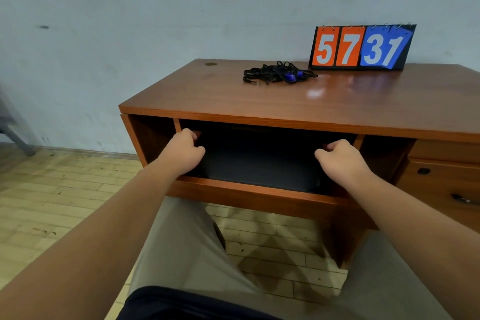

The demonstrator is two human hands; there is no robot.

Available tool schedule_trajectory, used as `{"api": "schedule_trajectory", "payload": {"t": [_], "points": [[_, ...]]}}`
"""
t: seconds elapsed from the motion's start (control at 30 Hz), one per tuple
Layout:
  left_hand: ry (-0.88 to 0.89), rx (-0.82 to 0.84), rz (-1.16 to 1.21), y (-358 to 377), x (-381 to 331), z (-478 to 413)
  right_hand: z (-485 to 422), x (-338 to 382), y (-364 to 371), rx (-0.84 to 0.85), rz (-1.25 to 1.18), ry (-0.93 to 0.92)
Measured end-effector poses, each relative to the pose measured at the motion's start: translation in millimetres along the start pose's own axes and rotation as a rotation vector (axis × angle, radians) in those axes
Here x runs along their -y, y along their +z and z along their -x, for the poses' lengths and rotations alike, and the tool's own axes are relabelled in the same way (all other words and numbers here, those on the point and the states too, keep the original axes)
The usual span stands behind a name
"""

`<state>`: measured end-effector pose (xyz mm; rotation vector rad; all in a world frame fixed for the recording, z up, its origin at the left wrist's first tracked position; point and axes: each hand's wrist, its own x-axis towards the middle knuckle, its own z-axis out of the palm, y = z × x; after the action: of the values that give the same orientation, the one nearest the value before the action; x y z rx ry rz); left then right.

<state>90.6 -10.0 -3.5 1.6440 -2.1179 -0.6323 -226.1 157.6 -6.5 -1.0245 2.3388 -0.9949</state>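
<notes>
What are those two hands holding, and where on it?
Both grip the reddish-brown wooden pull-out tray under the wooden desk: left hand on its left side wall, right hand on its right one.

We see a flat black object (259, 166), matte, lying level in the pull-out tray (249, 191) under the desktop (259, 101).

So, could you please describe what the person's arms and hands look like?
Both arms are bare as far as the picture's edge, and no sleeves show. The left hand and the right hand wear no gloves. No watch, bracelet or ring is visible on the sides that face the camera.
</notes>
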Motion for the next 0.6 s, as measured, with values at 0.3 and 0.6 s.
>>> {"api": "schedule_trajectory", "payload": {"t": [0.3,0.6], "points": [[-0.138,0.028,0.262,-9.1,-9.2,-12.3,1.2,21.2,-6.9,0.037,-0.087,0.082],[-0.191,0.091,0.152,-37.4,-23.5,-11.1,8.1,28.8,-24.0,0.191,-0.008,0.147]]}}
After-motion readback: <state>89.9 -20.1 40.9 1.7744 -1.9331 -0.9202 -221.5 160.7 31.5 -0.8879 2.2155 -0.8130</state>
